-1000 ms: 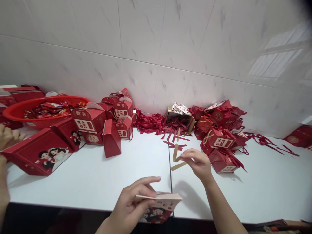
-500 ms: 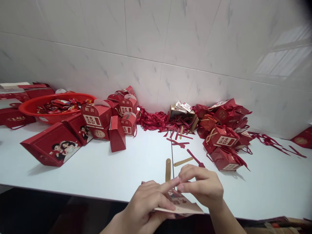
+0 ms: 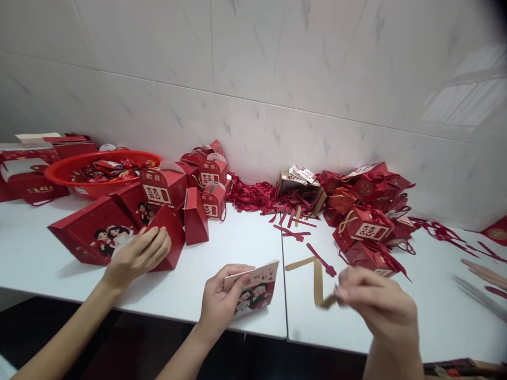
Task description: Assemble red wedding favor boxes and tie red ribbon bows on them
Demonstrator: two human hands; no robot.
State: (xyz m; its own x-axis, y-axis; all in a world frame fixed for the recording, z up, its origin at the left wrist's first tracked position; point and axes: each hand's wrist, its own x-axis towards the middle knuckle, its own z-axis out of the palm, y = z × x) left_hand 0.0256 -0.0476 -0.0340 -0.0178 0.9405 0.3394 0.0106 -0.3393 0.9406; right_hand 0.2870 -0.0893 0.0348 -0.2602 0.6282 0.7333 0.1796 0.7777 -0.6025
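Observation:
My left hand is closed on a printed folded card, thumb on its front, which shows a cartoon couple and lettering. The card is tilted up near the table's front edge. Off to its right, my right hand pinches one end of a gold strip. The strip is bent and hangs in front of the fingertips. A second gold strip lies on the table beside it, with a dark red strip close by.
Another person's hand grips a red box at left. Red boxes, a red basin of wrapped sweets, red ribbons, an open carton and tied boxes line the wall. A blurred hand shows at far right.
My hands have moved apart; the right one went right and now holds a gold strip. The card is turned up. Another person's hand with a red box has appeared at left.

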